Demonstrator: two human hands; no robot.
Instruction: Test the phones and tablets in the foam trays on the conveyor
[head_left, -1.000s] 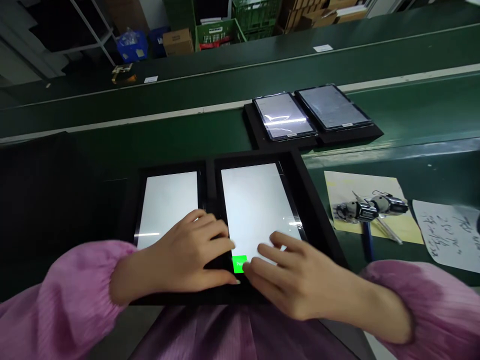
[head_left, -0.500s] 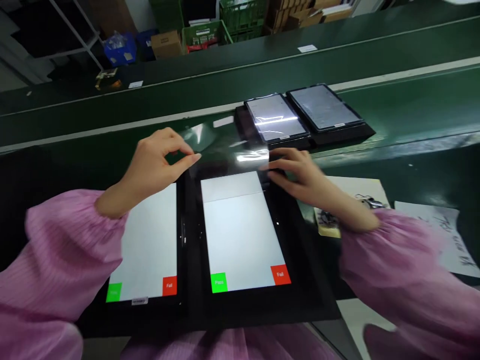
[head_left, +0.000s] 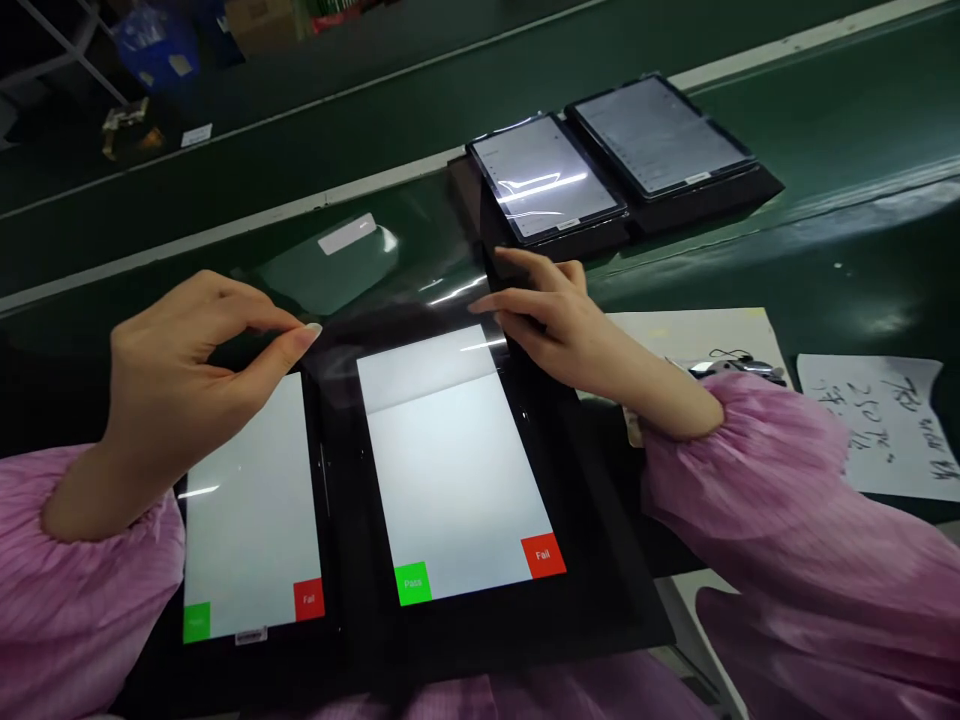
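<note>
My left hand (head_left: 195, 370) is closed in a pinch, thumb against forefinger, on the near edge of a clear film (head_left: 337, 280). A pale label (head_left: 346, 234) sits on the film's far part. Stretched fingers of my right hand (head_left: 547, 320) are apart at the film's right side; whether they touch it I cannot tell. Below lies a tablet (head_left: 457, 490) with a lit white screen, a green Pass box and a red Fail box. A faint line crosses its upper screen. Left of it, a second lit tablet (head_left: 255, 520) is partly hidden by my left hand.
Two more tablets (head_left: 551, 180) (head_left: 664, 135) rest on a black stand on the green bench beyond. To the right are a handwritten paper sheet (head_left: 885, 430) and a pale board (head_left: 697, 335) with a dark metallic object (head_left: 739, 368). A blue bin (head_left: 157, 50) stands far left.
My left hand has moved left and nearer with the film, which lies lower over the tablet tops. The right hand's fingers have spread more. The view has tilted down.
</note>
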